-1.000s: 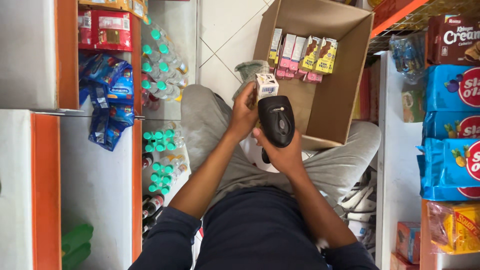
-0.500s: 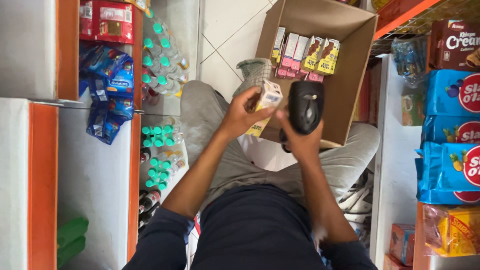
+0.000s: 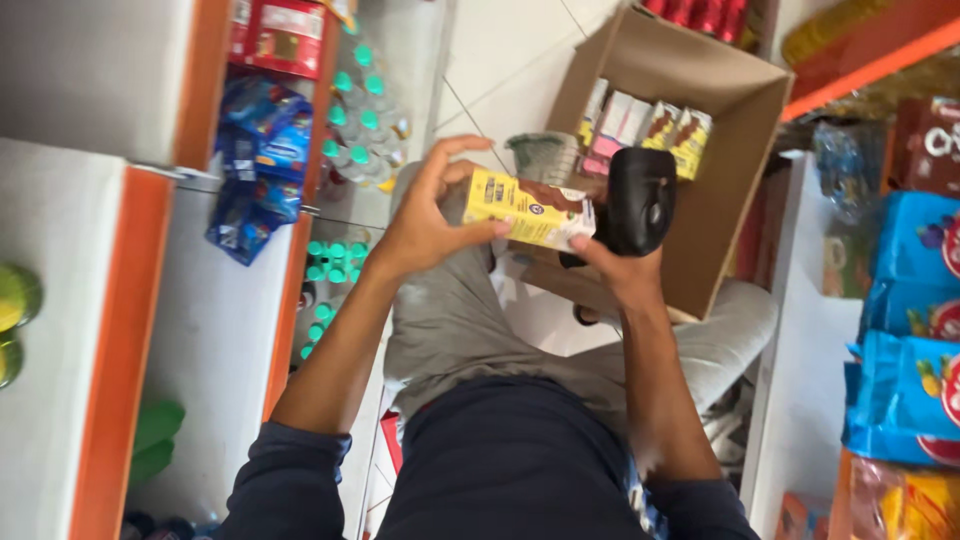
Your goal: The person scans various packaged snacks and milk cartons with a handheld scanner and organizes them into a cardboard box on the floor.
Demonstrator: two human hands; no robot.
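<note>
Over our lap, left hand [image 3: 425, 225] pinches a yellow carton [image 3: 528, 207] sideways, right hand [image 3: 620, 270] is wrapped round a black scanner [image 3: 640, 200] touching the carton's end; several cartons remain in the box [image 3: 730, 200] just beyond

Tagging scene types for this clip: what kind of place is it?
Most likely a small grocery shop aisle. Shelves hold blue snack bags and bottles with green caps; a cardboard box of small cartons sits open; the left hand holds a yellow carton beside a black scanner.
</note>
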